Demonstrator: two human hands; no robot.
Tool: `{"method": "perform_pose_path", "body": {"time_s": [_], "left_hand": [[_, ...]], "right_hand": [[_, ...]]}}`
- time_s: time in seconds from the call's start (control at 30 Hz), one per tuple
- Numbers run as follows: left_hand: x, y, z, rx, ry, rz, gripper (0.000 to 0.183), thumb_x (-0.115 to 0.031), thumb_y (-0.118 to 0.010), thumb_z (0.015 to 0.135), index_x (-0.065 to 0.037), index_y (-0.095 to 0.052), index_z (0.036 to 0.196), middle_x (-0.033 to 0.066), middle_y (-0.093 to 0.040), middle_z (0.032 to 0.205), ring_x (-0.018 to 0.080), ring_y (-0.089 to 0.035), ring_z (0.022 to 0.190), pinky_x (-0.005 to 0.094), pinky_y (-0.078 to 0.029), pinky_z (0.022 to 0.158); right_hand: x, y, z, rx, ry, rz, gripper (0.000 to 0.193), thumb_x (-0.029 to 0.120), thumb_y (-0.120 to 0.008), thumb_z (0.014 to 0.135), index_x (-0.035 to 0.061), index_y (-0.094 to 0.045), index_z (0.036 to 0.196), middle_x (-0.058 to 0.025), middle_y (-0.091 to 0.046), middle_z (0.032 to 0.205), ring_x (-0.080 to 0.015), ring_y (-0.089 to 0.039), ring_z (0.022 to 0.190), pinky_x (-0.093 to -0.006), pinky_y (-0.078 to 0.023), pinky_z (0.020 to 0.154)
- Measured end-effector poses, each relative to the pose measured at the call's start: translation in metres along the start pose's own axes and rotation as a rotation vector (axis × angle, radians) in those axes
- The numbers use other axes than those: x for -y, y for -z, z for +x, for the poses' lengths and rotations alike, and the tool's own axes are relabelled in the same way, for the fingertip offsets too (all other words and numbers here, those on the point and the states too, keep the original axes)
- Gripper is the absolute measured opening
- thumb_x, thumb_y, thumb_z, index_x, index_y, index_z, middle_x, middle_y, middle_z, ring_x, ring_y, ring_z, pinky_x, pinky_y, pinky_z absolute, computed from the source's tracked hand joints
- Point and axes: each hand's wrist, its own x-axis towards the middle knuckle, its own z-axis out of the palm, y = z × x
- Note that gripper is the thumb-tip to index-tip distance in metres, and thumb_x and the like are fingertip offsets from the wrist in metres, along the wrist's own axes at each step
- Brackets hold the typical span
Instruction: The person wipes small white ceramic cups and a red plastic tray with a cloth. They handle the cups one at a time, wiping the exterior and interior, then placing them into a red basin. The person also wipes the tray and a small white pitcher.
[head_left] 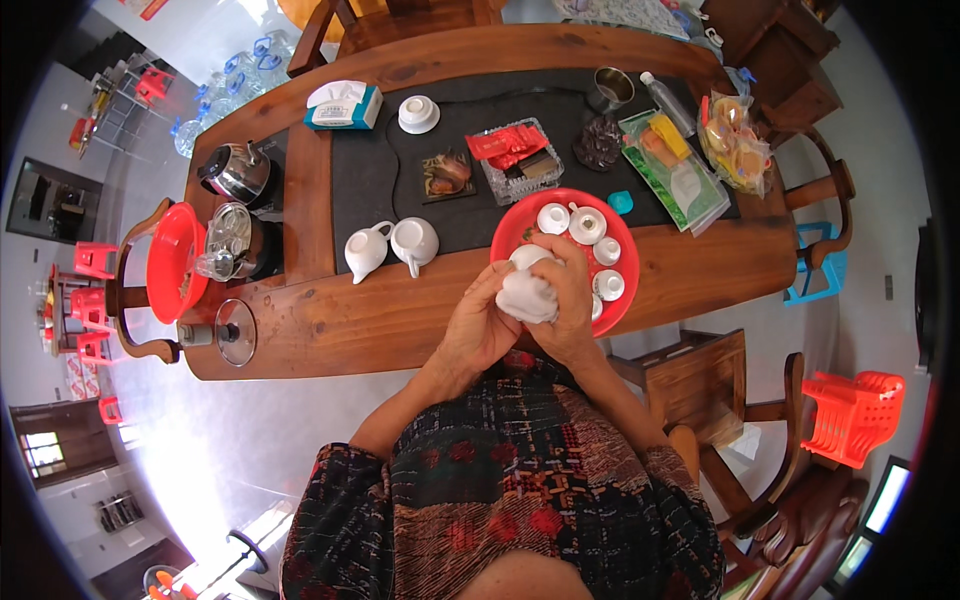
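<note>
Close in front of me, over the near edge of a round red tray [632, 262], both hands are closed around a bunched white cloth [527, 297]. Above the cloth shows a rounded white porcelain piece [530, 257], probably a cup; my fingers hide much of it. My left hand [480, 318] grips from the left, while my right hand [572, 292] curls over the top and right side. Small white cups [606, 250] and a white lidded pot [587, 225] stand in the tray. Left of it, two white pitchers [414, 241] [367, 250] stand side by side.
A glass dish [528, 180] with red packets lies beyond the tray. Farther left are a tissue box [343, 106], a steel kettle [238, 173], a glass pot [229, 240] and a red basin [176, 262]. Food bags [735, 143] lie at right; a wooden chair [690, 385] stands below.
</note>
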Motion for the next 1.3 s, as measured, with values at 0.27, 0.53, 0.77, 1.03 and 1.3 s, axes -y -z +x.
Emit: {"method": "perform_pose_path", "body": {"time_s": [0.27, 0.53, 0.77, 1.03, 1.3], "left_hand": [[0.008, -0.005, -0.01, 0.127, -0.009, 0.168, 0.022, -0.02, -0.045, 0.097, -0.003, -0.051, 0.109, 0.0098, -0.057, 0.115, 0.0215, -0.057, 0.109, 0.04, -0.049, 0.093], [-0.001, 0.008, -0.008, -0.045, -0.188, 0.14, 0.014, -0.018, -0.051, 0.094, -0.005, -0.053, 0.101, 0.0089, -0.06, 0.108, 0.02, -0.059, 0.106, 0.0375, -0.05, 0.091], [0.009, 0.024, -0.012, -0.088, -0.202, 0.2, 0.01, -0.015, -0.053, 0.094, -0.006, -0.054, 0.098, 0.0062, -0.062, 0.101, 0.0172, -0.061, 0.093, 0.0354, -0.052, 0.083], [0.022, 0.016, -0.023, -0.102, -0.332, 0.378, 0.01, -0.012, -0.052, 0.094, -0.003, -0.053, 0.098, 0.0062, -0.062, 0.098, 0.013, -0.06, 0.089, 0.0309, -0.052, 0.082], [0.011, 0.059, -0.017, -0.248, -0.387, 1.066, 0.008, -0.01, -0.059, 0.088, -0.003, -0.055, 0.088, 0.0098, -0.058, 0.105, 0.0155, -0.054, 0.096, 0.0254, -0.044, 0.081]], "right_hand": [[0.0, 0.004, 0.022, -0.187, -0.826, 0.616, 0.027, 0.01, -0.054, 0.087, -0.002, -0.054, 0.111, -0.0072, -0.062, 0.092, -0.0154, -0.061, 0.081, -0.028, -0.05, 0.07], [-0.002, 0.011, -0.02, 0.032, -0.877, 0.656, 0.025, 0.01, -0.052, 0.09, -0.0005, -0.057, 0.113, -0.0046, -0.062, 0.097, -0.0094, -0.059, 0.086, -0.0235, -0.048, 0.07], [-0.011, 0.003, -0.033, -0.049, -0.788, 0.544, 0.026, 0.008, -0.053, 0.09, 0.0003, -0.054, 0.115, -0.0038, -0.06, 0.103, -0.0084, -0.056, 0.089, -0.0236, -0.047, 0.074], [-0.023, 0.0, -0.026, 0.055, -0.897, 0.65, 0.021, 0.01, -0.052, 0.091, 0.0002, -0.059, 0.108, -0.0009, -0.06, 0.091, -0.0069, -0.054, 0.079, -0.0228, -0.045, 0.066], [-0.022, -0.008, -0.046, 0.257, -0.642, 0.323, 0.027, 0.008, -0.057, 0.084, -0.0025, -0.057, 0.109, -0.0112, -0.063, 0.095, -0.0177, -0.061, 0.089, -0.0291, -0.048, 0.078]]}}
